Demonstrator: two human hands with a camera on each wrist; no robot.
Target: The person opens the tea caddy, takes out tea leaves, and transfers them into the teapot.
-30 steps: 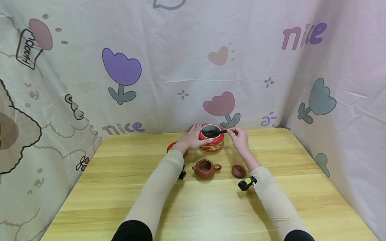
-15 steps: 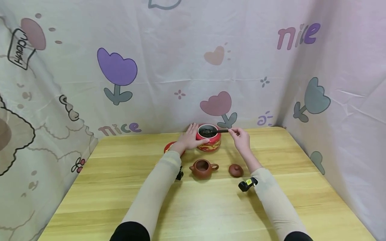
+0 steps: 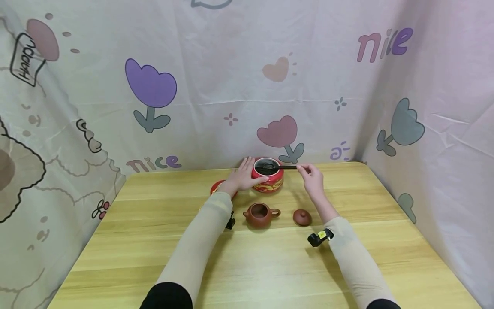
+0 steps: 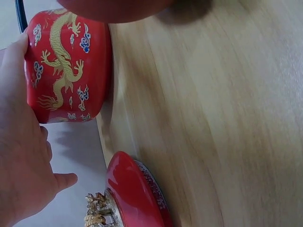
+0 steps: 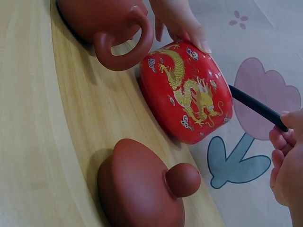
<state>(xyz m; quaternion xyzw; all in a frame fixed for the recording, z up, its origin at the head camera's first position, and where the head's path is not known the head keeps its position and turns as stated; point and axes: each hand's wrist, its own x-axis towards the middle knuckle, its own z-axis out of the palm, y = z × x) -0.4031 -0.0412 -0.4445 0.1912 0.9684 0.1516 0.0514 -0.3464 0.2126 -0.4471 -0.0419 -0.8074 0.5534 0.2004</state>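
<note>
A red jar (image 3: 271, 184) with a golden dragon and white rim stands at the table's back edge, dark contents inside. My left hand (image 3: 242, 177) rests against its left side, fingers straight, thumb across the front. From the right, my right hand (image 3: 313, 180) pinches the end of a black spoon (image 3: 287, 167), held nearly level, its head inside the jar's mouth. In front of the jar sits a brown clay teapot (image 3: 257, 218) without its lid. The teapot lid (image 3: 302, 217) lies to the right, knob up.
The jar's red lid (image 4: 135, 187), with a golden ornament, lies on the table left of the jar, partly behind my left wrist. A patterned cloth (image 3: 216, 107) hangs right behind the wooden table (image 3: 270, 270).
My right hand has moved slightly to the right with the spoon, showing more of its handle outside the jar. The left hand stays on the jar. The head view shifted a little.
</note>
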